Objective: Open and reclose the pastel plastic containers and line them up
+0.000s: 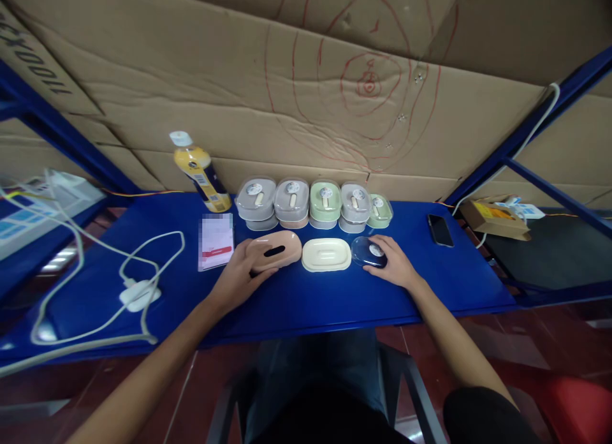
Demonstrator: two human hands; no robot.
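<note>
My left hand (241, 268) grips the left end of a peach oval tray (284, 243) with a long dark slot in its middle. Thumb and fingers close on its rim. Beside it on the blue table lies a cream oval dish (326, 254) with a raised bar in its centre, touched by neither hand. At its right, my right hand (393, 262) holds the right edge of a clear plastic lid (366, 251) with a round label. The blue tabletop shows through this lid. Fingers partly cover both held pieces.
Behind stands a row of several lidded boxes, grey (257, 198) and green (326, 201), mostly stacked. Left are a yellow bottle (201, 173), a blurred white card (217, 240) and a white power adapter (140, 295) with looping cables. A phone (440, 230) lies right; a cardboard wall (210, 67) rises behind.
</note>
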